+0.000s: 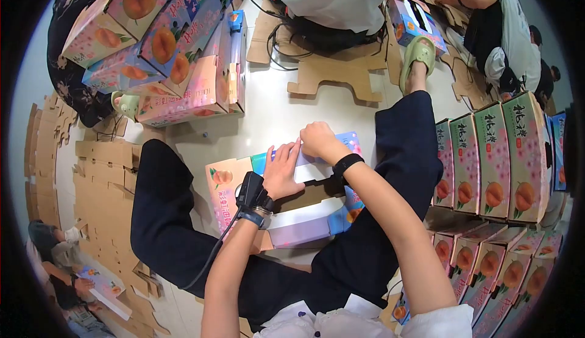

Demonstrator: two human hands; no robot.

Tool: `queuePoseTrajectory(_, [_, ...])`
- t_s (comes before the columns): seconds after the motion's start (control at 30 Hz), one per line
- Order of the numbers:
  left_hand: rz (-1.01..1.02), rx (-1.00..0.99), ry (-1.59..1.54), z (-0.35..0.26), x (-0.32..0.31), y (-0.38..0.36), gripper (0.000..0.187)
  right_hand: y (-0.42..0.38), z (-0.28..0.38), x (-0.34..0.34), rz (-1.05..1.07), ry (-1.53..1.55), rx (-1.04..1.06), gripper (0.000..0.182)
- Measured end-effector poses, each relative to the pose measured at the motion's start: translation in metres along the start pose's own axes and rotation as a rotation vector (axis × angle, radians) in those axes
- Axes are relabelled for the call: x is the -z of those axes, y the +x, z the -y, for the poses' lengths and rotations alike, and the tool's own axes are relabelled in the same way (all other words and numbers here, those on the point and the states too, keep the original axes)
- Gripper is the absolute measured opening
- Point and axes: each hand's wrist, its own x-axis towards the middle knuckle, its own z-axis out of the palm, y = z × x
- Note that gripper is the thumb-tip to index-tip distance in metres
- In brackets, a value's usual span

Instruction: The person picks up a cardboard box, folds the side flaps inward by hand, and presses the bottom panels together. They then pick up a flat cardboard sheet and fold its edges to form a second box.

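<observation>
A printed cardboard gift box (pixel 298 235) with peach pictures lies between my legs, a cut-out opening in its upper face. My left hand (pixel 282 172) rests on the box's far side with its fingers stretched out and its thumb extended over the opening. Right beside it, my right hand (pixel 320 142) is closed at the far edge of the box, its fingertips curled down out of sight. Inside the opening the brown cardboard interior shows, with white flaps along its edges.
Finished peach boxes (pixel 466 161) stand in rows at the right, and more boxes (pixel 183 91) are stacked at the far left. Flat brown cardboard (pixel 103 198) covers the left floor; a cut-out piece (pixel 338 76) lies ahead. A person (pixel 332 0) sits opposite; others work around.
</observation>
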Motion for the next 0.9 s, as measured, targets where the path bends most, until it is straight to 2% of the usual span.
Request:
queuePoseTrajectory(0.13, [-0.030, 0.004, -0.010, -0.001, -0.002, -0.002, 0.101, -0.006, -0.005, -0.007, -0.140, 0.114, 0.017, 0.021])
queuePoseTrajectory(0.33, [-0.015, -0.024, -0.007, 0.002, 0.000, -0.003, 0.100, -0.010, -0.018, -0.008, -0.126, 0.296, -0.038, 0.022])
queuePoseTrajectory(0.47, [-0.026, -0.042, -0.014, 0.003, -0.001, -0.003, 0.099, -0.023, -0.004, -0.008, -0.148, 0.204, -0.102, 0.022])
queuePoseTrajectory(0.53, [-0.033, -0.041, -0.011, 0.003, -0.002, -0.003, 0.099, -0.024, 0.000, -0.011, -0.103, 0.124, -0.008, 0.022])
queuePoseTrajectory(0.9, [-0.079, -0.045, 0.002, 0.002, -0.004, -0.005, 0.095, -0.005, -0.009, -0.010, -0.096, 0.179, -0.017, 0.020])
